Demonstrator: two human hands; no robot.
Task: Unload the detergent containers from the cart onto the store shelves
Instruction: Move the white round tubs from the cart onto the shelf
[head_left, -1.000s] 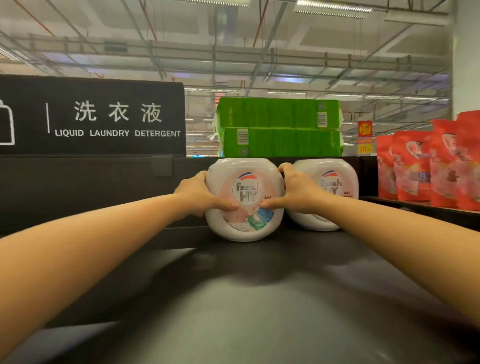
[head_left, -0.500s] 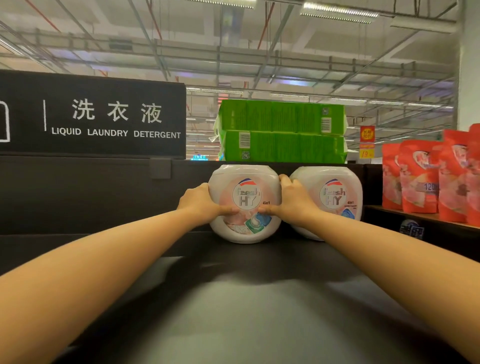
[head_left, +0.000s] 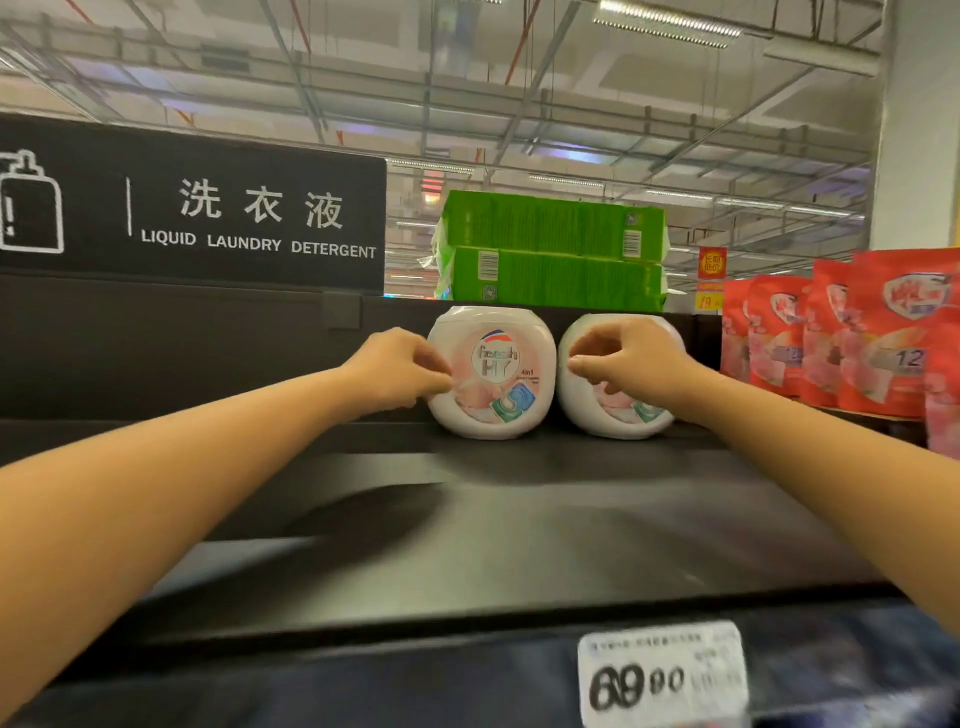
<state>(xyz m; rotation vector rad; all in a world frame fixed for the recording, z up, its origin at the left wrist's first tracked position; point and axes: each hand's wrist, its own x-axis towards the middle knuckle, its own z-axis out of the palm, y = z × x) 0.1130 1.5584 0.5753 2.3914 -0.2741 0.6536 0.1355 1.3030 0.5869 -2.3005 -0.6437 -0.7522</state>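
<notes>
- The left hand (head_left: 397, 366) is seen with its fingers loosely curled at the left edge of the left detergent container (head_left: 493, 374). Nothing is gripped, and whether the fingertips touch the container cannot be told.
- The right hand (head_left: 631, 364) is held in front of the right detergent container (head_left: 597, 410), fingers likewise loosely curled and empty; part of that container is hidden behind it.
- Both containers are set upright at the back of the dark shelf (head_left: 519, 519), side by side and almost touching, labels turned forward.
- Two containers are judged to be placed. The cart is not in view, so how many are left to unload cannot be told.
- Much bare shelf is seen in front of and to the left of the pair, so room is judged to be available for more.
- Green packs (head_left: 550, 249) are stacked behind and above the containers, and red pouches (head_left: 857, 338) are lined up to the right.
- A black aisle sign (head_left: 192, 213) for liquid laundry detergent is mounted at the left, and a price tag (head_left: 662, 675) is fixed to the shelf's front edge.
- Nothing is seen blocking the reach to the shelf.
</notes>
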